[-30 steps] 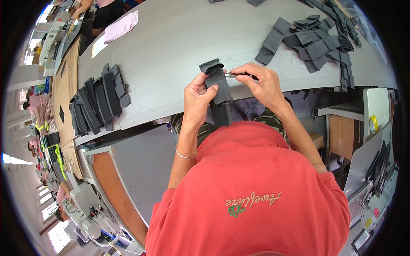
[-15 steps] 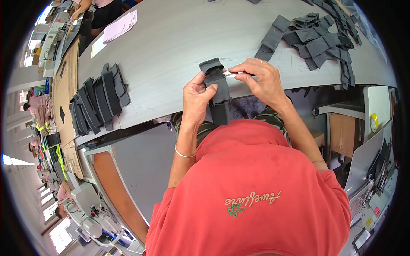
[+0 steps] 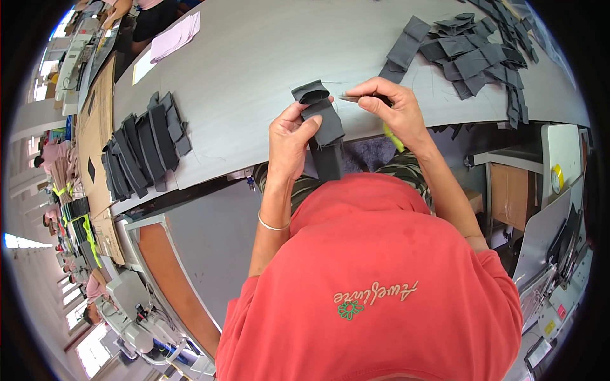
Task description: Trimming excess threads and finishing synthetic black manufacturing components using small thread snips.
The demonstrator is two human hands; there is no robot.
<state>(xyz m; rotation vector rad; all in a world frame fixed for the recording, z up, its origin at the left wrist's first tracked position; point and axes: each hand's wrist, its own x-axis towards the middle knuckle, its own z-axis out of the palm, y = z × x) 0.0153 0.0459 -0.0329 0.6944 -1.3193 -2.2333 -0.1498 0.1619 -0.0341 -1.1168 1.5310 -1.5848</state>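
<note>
A grey bench [image 3: 248, 57] spans the upper view. On its right side lies 1 heap of dark grey fabric strips [image 3: 470, 63], overlapping; on its left side, 1 row of folded dark strips [image 3: 146, 143] lies closely packed. The held fabric strip [image 3: 326, 127] is at the bench's near edge, upper end curled over, lower end past that edge. The left hand [image 3: 291, 136] pinches this strip, thumb on top. The right hand [image 3: 397, 111] pinches 1 slim pointed metal tool [image 3: 351, 98], tip apart from the strip.
</note>
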